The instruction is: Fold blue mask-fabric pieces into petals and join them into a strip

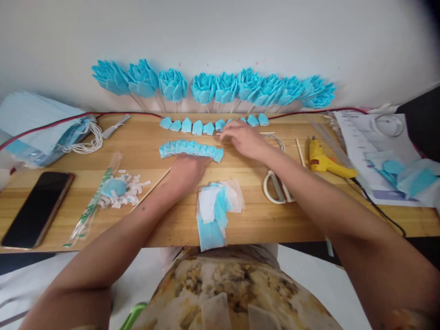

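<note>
My left hand (188, 173) lies palm down against the near edge of a tight row of overlapping blue folded petals (189, 147); its fingers are mostly hidden. My right hand (245, 140) reaches into the farther row, where single blue folded petals (186, 124) lie spaced apart. Its fingers are bent down and drawn together, and whatever is at their tips is covered by the hand. A thin pale stick pokes out beside the right fingertips. Cut pieces of blue and white fabric (211, 217) lie near the table's front edge, between my forearms.
Finished blue flowers (173, 85) on sticks lean along the wall. At left are a phone (37, 208), paper scraps (129, 187), white cord (87, 140) and a bag of blue sheets (44, 121). Scissors (274, 188), a yellow glue gun (325, 160) and papers (381, 185) lie at right.
</note>
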A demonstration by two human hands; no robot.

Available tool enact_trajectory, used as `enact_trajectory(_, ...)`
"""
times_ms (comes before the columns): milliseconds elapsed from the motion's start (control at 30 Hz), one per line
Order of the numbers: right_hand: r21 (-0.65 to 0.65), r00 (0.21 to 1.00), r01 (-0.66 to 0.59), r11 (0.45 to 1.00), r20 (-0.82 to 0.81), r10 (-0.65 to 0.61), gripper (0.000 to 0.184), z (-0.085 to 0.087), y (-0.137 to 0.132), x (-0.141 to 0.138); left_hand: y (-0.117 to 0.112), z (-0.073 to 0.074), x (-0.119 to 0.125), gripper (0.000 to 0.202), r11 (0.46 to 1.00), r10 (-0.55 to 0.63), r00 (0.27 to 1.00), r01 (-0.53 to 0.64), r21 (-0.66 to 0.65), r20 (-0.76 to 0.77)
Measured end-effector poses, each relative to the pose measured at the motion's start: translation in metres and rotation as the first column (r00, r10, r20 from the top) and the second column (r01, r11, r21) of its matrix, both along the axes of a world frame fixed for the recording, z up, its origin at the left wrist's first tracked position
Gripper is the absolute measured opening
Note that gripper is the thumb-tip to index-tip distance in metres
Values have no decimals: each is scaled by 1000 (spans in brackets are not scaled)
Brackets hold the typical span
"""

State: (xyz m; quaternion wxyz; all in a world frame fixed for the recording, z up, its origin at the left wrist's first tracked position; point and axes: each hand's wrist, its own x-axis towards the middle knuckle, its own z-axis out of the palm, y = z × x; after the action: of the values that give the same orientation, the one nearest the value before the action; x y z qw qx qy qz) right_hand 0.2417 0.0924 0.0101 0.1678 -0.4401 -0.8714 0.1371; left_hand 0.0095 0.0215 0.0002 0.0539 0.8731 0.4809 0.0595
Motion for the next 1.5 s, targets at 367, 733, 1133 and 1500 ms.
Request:
enact_trajectory(367, -73, 985, 98, 993, 150, -87, 46, 17, -90, -11, -7, 7, -1, 42, 1000, -1, 1000, 2, -5, 19)
enact_trajectory(733, -12, 956, 116, 993, 271, -108, 51, 5, -98, -20, -5, 4, -7, 38, 999, 5, 990, 0, -35, 143)
enact_trajectory(1133, -4, 960, 170, 985, 228, -164, 46, -2, -101, -21, -7, 4, 4, 43, 999, -6, 994, 10, -30, 112)
enact_trajectory(1500, 8, 966, 241, 971, 100, -240, 56, 16, -80, -19, -9, 12, 8, 40, 999, -34, 999, 35, -32, 5)
